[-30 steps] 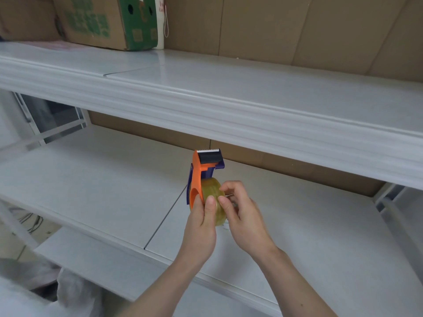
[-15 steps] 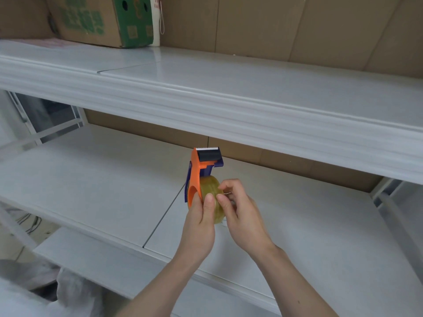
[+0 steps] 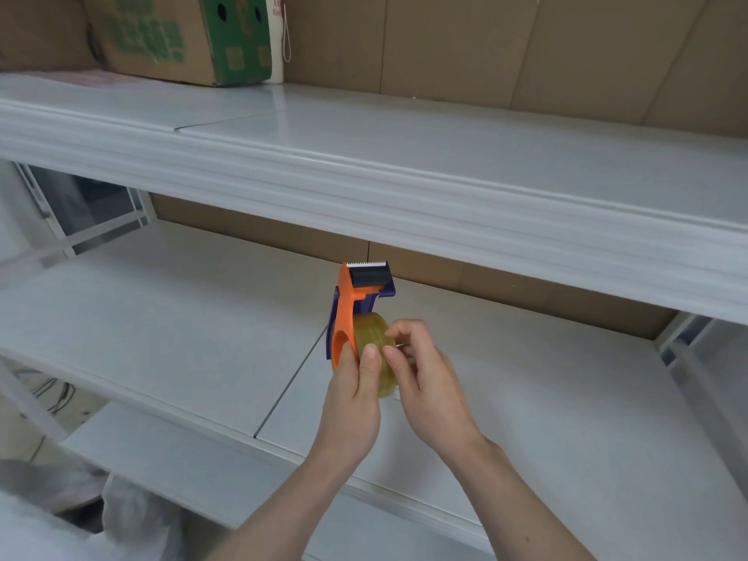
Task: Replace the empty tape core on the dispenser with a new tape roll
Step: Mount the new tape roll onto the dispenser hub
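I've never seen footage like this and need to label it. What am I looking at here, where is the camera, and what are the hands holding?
There is no robot. A person wears one camera on the head, looking down at their own bare hands. The left hand grips an orange tape dispenser with a serrated cutter on top. A clear yellowish tape roll sits on it. The right hand picks at the roll's surface with its fingertips. Below is a white shelf; on the upper shelf stands a cardboard box.

Two hands are in view, a left hand (image 3: 353, 392) and a right hand (image 3: 430, 388). There is one dispenser (image 3: 356, 298) and one tape roll (image 3: 374, 334). Two white shelves show, an upper shelf (image 3: 404, 168) and a lower shelf (image 3: 162, 317), along with one box (image 3: 174, 34).
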